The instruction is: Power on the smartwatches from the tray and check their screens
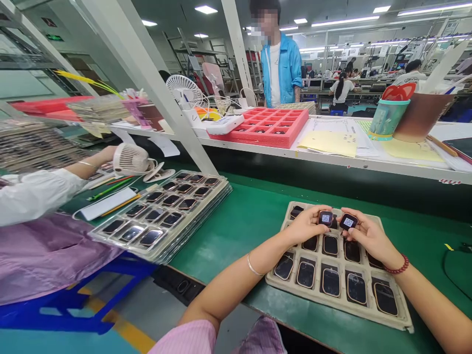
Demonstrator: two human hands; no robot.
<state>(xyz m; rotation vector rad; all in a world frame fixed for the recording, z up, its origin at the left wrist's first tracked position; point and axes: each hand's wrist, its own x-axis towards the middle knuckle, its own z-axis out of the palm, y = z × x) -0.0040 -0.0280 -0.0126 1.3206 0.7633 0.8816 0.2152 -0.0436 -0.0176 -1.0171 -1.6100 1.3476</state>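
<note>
My left hand (pixel 309 223) grips a smartwatch (pixel 325 218) between thumb and fingers, its lit screen showing a square code. In my right hand (pixel 368 238) is a second smartwatch (pixel 348 222), also lit with a square code. The two watches are held side by side, slightly apart, over the far part of a beige tray (pixel 324 307). Rows of dark-screened watches with gold-coloured rims sit in the tray's compartments. My hands and forearms hide some of the compartments.
A stack of clear trays (pixel 199 216) with more watches lies to the left. Above the bench, a shelf (pixel 332 156) carries a red foam tray (pixel 258 140), papers, cups and a white fan (pixel 183 91). A co-worker's arm (pixel 40 194) is at far left; a person in blue (pixel 289 64) stands behind.
</note>
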